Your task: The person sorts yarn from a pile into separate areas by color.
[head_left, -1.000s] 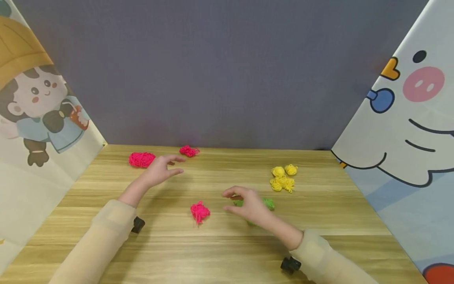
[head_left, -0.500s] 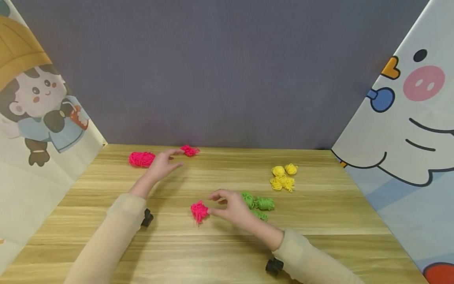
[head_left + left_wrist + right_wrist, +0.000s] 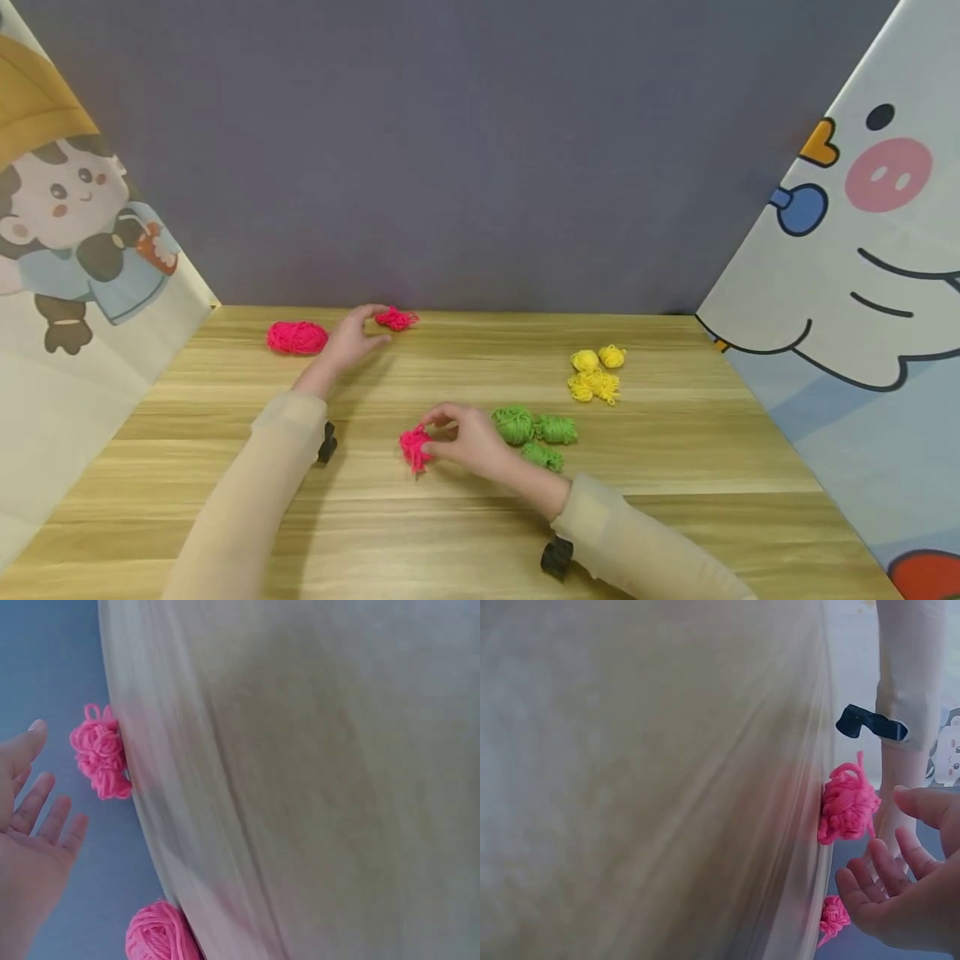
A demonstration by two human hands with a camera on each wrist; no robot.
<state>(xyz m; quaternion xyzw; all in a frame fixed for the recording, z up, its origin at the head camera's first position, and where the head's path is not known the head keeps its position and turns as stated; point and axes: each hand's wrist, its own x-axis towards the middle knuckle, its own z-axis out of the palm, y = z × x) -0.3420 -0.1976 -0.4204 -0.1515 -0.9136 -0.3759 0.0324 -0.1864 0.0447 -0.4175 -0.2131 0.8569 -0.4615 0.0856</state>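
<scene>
On the wooden table, my right hand is at a small pink yarn bundle, thumb and forefinger spread by its right side. In the right wrist view the thumb and fingers are apart around this bundle, without a grip on it; whether a fingertip touches I cannot tell. My left hand reaches towards another small pink yarn bundle near the back edge. The left wrist view has its fingers relaxed and apart from that bundle. Left of this hand lies a larger pink yarn skein.
Several green yarn bundles lie just right of my right hand. Farther back on the right are several yellow yarn bundles. A grey panel rises behind the table, with printed cartoon panels at both sides.
My right hand has moved left from over the green yarn to the near pink bundle. The left hand has shifted slightly forward and right, closer to the far pink bundle.
</scene>
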